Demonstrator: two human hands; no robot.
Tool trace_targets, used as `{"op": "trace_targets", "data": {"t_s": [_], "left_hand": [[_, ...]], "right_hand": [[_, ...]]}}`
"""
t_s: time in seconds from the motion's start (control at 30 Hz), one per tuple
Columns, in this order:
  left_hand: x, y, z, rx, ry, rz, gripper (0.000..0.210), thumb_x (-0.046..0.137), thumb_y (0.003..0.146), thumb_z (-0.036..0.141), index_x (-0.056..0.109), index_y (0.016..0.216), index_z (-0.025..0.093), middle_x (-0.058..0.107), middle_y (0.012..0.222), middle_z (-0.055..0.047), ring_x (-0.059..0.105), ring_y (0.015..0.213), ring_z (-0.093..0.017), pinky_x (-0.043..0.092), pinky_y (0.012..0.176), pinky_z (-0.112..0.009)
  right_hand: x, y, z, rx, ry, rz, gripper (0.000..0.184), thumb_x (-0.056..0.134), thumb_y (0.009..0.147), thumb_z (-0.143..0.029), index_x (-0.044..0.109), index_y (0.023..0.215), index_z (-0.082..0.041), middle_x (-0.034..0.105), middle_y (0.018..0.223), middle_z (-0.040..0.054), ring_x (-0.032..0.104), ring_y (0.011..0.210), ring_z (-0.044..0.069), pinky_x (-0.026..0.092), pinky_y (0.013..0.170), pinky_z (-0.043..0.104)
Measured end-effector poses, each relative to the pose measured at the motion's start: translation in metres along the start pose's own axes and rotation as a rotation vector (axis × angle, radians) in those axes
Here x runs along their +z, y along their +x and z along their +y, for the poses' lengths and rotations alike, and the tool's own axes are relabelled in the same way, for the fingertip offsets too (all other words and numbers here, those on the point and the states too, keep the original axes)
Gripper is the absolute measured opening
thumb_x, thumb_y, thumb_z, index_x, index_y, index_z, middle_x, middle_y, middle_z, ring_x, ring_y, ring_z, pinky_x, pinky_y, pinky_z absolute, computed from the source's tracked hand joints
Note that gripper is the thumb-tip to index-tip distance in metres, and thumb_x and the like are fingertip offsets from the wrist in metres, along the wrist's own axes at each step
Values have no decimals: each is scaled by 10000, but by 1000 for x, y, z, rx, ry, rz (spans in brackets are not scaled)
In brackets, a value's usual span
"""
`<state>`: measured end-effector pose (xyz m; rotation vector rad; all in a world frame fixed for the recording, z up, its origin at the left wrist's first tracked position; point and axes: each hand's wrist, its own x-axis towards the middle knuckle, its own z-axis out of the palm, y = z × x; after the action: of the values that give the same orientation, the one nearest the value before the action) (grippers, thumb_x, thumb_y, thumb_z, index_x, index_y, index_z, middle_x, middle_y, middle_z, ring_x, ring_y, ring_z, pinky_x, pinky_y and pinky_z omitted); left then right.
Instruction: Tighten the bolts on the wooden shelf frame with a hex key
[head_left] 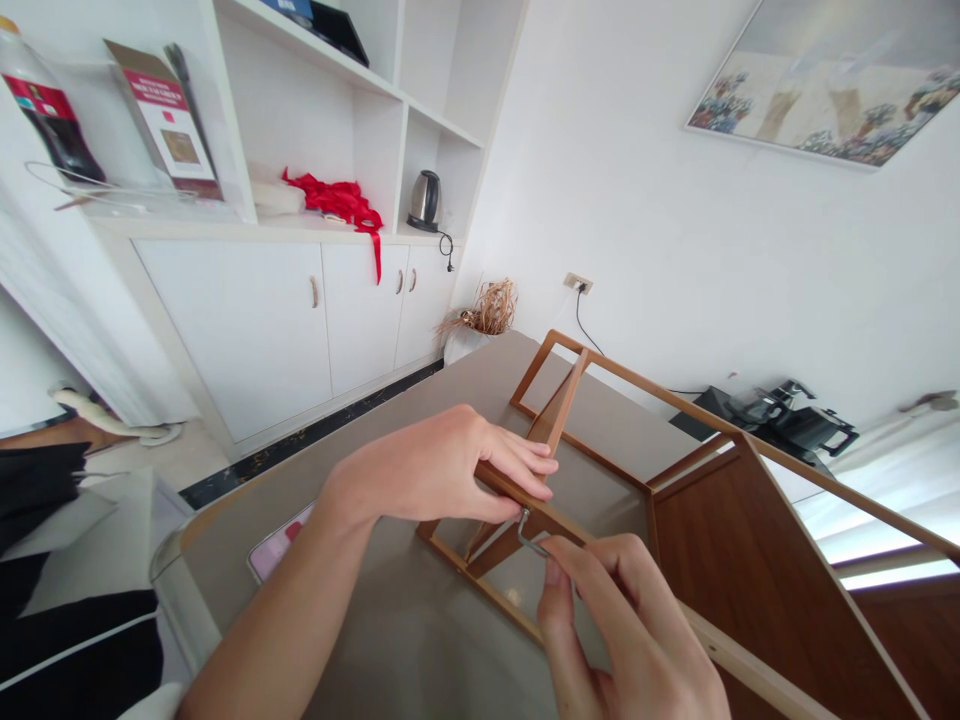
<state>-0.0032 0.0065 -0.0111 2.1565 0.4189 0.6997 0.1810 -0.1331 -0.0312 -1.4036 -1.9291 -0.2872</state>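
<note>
A brown wooden frame with dark panels (pixel 720 530) lies across the grey table (pixel 360 620). My left hand (pixel 450 465) is wrapped over one of its wooden rails (pixel 504 482), fingers on top and thumb along the near side. Between the thumb and index finger of my right hand (pixel 637 630) is a bent metal hex key (pixel 534 546). The key's short end meets a fastener on the side of the rail, close to my left fingertips. How deep it sits in the fastener I cannot tell.
A phone in a pink case (pixel 274 545) lies left of my left forearm. Black kettles (pixel 814 430) stand beyond the frame at the right. White shelves (pixel 315 120) line the far left wall. A pot of dried plants (pixel 487 315) stands past the table's far end.
</note>
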Motion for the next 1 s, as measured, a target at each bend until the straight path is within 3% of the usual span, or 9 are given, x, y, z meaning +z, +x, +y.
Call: {"op": "trace_targets", "data": {"t_s": [0.83,1.0], "left_hand": [[0,0,-3,17,-21,-4,322,736,844,230,779,1163,260,700,1316,0,569,1360,-203,462,1160,-281],[-1,0,-2,2,-13,-13,354,743,838,262,768,1190,244,680,1350,3,559,1370,-187,439,1165,-235]], "right_hand": [[-4,-9,-6,53,-36,-32,169,542,1001,-174,657,1117,-221,603,917,19,622,810,109,514,746,211],[3,-13,-4,29,-38,44,217,570,980,-132,657,1164,-207,588,931,28,602,824,113,509,737,223]]}}
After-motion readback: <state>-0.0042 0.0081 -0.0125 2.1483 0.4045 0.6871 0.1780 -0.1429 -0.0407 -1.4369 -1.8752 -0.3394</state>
